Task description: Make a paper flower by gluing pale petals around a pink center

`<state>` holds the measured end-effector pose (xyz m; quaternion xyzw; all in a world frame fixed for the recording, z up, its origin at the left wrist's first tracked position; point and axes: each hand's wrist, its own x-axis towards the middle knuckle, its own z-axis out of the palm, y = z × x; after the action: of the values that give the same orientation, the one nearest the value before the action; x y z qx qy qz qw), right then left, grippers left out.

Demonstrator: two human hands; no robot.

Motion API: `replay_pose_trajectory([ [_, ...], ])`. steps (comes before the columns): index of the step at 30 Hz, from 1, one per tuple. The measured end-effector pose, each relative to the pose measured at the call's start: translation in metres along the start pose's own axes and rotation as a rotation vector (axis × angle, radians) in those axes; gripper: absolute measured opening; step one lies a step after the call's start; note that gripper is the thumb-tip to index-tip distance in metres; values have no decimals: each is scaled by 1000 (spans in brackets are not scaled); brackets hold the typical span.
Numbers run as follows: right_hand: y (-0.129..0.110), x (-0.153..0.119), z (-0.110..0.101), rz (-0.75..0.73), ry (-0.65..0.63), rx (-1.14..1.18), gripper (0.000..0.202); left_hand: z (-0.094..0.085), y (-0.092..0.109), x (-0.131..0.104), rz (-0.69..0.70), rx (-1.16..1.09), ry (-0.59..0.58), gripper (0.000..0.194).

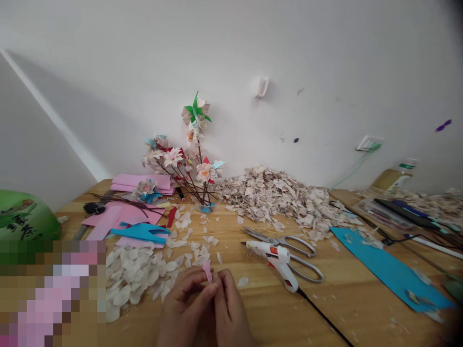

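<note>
My left hand (188, 301) and my right hand (229, 308) meet at the front middle of the table, fingers closed together. Between their fingertips stands a small pink paper piece (207, 271). Loose pale petals (133, 272) lie in a pile to the left of my left hand, with more scattered just beyond both hands. To the right of my right hand rests a white glue gun (277, 260), its nozzle pointing left, beside silver scissors (307, 267) with ring handles. Behind are handmade flowers (205, 171) on brown stems in a clear cup (211, 205).
A large heap of dried petals (278, 193) lies against the wall. Blue paper (390, 272) is on the right, near a bottle (398, 176) and a black device (405, 212). Pink sheets (141, 182) lie back left, beside a green bag (27, 217). The glue gun's black cord (325, 318) runs frontward.
</note>
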<state>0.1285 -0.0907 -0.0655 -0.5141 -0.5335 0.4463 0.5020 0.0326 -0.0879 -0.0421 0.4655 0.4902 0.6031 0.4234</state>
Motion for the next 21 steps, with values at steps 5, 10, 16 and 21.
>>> replay_pose_trajectory([
  [5,-9,-1,-1,-105,-12,-49,40,-3,4,0,-75,-53,-35,18],
  [10,-11,-9,0,-135,-59,-103,41,-8,11,-1,-70,-122,-6,18],
  [16,-6,-13,-2,-158,-44,-146,41,-4,12,0,-174,-167,-59,22],
  [21,-14,-5,-17,-281,-154,-304,31,-5,6,0,-208,-142,-60,21],
])
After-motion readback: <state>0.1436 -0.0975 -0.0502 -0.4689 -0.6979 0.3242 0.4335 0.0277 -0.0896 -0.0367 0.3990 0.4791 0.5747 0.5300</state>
